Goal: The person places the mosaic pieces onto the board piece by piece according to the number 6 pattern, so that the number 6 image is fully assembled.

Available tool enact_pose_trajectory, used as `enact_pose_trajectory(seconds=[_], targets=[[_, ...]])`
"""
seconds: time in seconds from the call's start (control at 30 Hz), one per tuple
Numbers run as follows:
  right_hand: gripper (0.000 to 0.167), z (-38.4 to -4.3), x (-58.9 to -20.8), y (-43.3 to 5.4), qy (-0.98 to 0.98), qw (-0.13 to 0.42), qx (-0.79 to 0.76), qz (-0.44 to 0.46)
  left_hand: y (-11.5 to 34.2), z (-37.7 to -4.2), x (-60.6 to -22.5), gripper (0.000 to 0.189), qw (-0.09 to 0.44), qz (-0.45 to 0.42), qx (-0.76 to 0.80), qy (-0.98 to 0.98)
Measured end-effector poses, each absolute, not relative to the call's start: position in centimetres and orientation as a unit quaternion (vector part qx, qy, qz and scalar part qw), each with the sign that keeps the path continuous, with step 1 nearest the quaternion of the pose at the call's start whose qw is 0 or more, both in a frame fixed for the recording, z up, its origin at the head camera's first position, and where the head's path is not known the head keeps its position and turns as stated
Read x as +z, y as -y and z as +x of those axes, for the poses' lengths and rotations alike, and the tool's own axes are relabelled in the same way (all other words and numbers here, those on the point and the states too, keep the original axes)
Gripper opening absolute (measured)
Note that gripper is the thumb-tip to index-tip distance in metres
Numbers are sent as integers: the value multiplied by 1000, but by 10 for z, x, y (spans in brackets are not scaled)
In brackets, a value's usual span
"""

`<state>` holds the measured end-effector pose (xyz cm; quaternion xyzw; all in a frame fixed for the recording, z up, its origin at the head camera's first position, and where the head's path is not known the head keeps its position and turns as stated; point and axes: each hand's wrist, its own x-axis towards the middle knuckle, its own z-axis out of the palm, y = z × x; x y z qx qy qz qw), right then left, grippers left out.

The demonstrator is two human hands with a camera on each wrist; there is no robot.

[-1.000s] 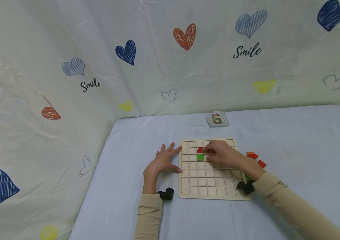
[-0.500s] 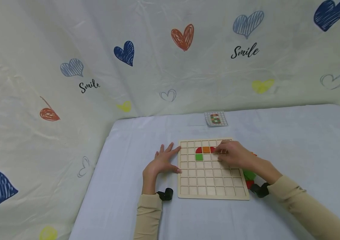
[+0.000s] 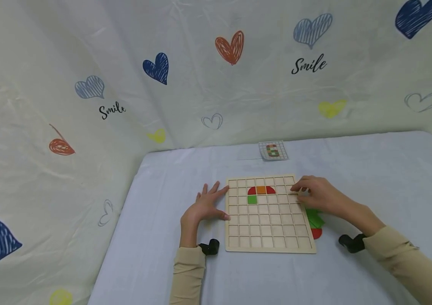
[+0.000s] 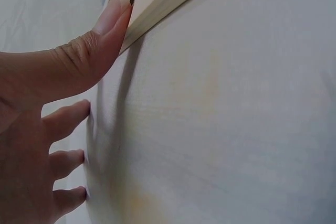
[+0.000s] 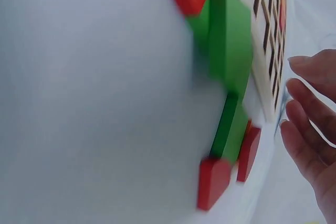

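A square wooden grid board (image 3: 269, 237) lies on the white cloth. In its upper rows sit an orange square (image 3: 261, 190) between two rounded red pieces (image 3: 271, 190), and a green square (image 3: 252, 199) under the left red one. My left hand (image 3: 205, 206) has its fingers spread, with thumb and forefinger at the board's left edge; the left wrist view has the thumb (image 4: 84, 61) on that edge. Over the board's upper right edge is my right hand (image 3: 320, 195), nothing between its loosely bent fingers (image 5: 310, 98).
Green blocks (image 5: 231, 40) and red blocks (image 5: 214, 181) lie loose along the board's right side, some hidden by the right hand in the head view. A card (image 3: 274, 151) with a coloured pattern on a grid lies behind the board. A heart-printed curtain (image 3: 185, 97) hangs beyond the table.
The orange square and the right-hand red piece now show in the grid, uncovered as my right hand moved right to the board's edge. The left hand has stayed at the left edge.
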<state>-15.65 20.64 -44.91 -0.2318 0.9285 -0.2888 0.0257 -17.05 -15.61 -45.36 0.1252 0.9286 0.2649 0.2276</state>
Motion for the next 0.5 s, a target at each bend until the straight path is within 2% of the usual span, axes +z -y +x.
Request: enact_pose_trajectory(seconds=[0.13, 0.5], targets=[[19, -154, -449, -219, -934, 33, -288, -209, 156, -171, -454, 99, 227, 128, 263, -929], [18, -152, -456, -245, -949, 10, -242, -201, 156, -170, -455, 99, 224, 127, 264, -929]])
